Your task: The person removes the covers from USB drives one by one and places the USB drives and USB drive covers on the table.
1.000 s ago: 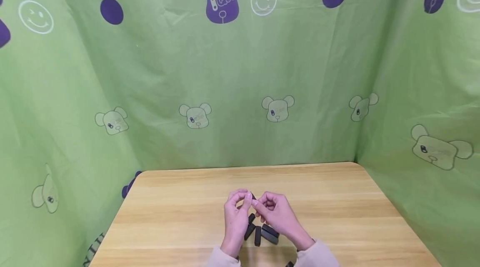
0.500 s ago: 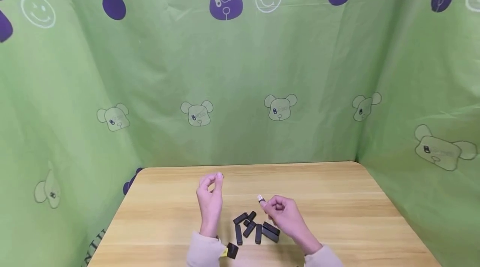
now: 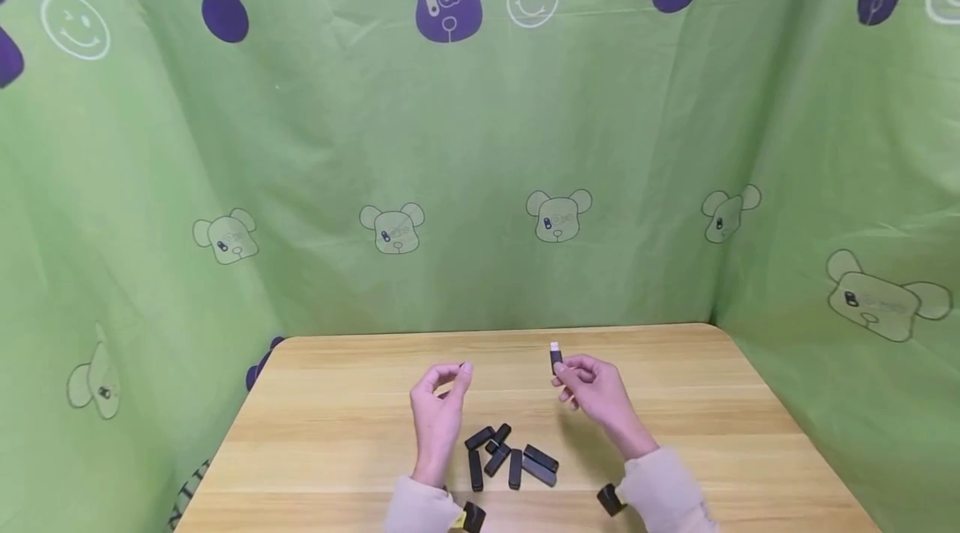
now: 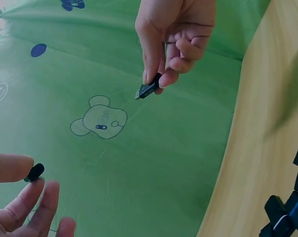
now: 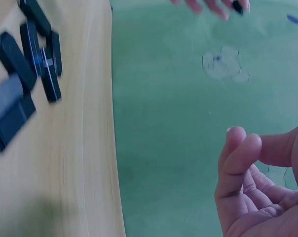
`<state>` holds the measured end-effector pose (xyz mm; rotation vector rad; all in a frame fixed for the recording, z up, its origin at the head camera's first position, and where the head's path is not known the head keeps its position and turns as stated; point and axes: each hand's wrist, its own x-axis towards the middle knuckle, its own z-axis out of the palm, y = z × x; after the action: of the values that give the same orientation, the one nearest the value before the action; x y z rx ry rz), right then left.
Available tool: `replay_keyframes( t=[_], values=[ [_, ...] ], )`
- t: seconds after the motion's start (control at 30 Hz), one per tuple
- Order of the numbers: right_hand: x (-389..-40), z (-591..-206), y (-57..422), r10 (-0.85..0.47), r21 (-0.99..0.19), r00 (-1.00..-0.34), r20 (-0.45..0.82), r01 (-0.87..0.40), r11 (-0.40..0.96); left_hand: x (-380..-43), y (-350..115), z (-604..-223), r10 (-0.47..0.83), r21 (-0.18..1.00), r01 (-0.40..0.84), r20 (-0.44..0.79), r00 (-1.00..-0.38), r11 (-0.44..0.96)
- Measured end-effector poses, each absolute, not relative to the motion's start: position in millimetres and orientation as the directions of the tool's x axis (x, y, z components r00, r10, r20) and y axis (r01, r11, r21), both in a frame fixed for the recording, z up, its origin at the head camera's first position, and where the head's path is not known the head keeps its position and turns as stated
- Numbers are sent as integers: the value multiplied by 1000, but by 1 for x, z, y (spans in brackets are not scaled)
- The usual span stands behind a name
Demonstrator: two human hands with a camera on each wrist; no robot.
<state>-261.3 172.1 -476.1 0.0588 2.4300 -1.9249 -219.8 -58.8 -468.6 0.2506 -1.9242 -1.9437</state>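
Note:
Between the thumb and fingertips of my right hand (image 3: 600,396) is a black USB flash drive (image 3: 556,358), its metal plug bare and pointing up and away in the head view. My left hand (image 3: 437,425) pinches a small black cap (image 4: 36,172), clearest in the left wrist view. Both hands are raised over the table, apart from each other. Below and between them lie several black flash drives (image 3: 515,469), closely grouped, some overlapping. In the right wrist view, my right fingers (image 5: 238,168) hide the drive they hold.
The light wooden table (image 3: 337,425) ends at a rounded far edge. A green printed curtain (image 3: 465,283) hangs behind it and along both sides. A black wrist camera (image 3: 611,500) sits by the right sleeve, another black camera (image 3: 473,517) by the left.
A second ago both hands met at one black object. They have parted, the cap coming away in the left hand and exposing the plug. The right hand has since risen rightward, turning the drive upright.

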Motion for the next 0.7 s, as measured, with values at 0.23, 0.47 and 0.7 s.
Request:
replay_keyframes(
  t=[0.23,0.47,0.7],
  values=[
    [-285,-482,196,16,-954,-997,-79,80,289,-218,-52,-475,-368,993,119,117,-922,17],
    [-307,-497,210,49,-911,-997,-54,69,406,-218,-49,-479,-339,990,141,133,-931,2],
    [-326,-513,222,75,-878,-995,-63,91,471,-216,-45,-479,-259,980,195,200,-945,45]
  ],
)
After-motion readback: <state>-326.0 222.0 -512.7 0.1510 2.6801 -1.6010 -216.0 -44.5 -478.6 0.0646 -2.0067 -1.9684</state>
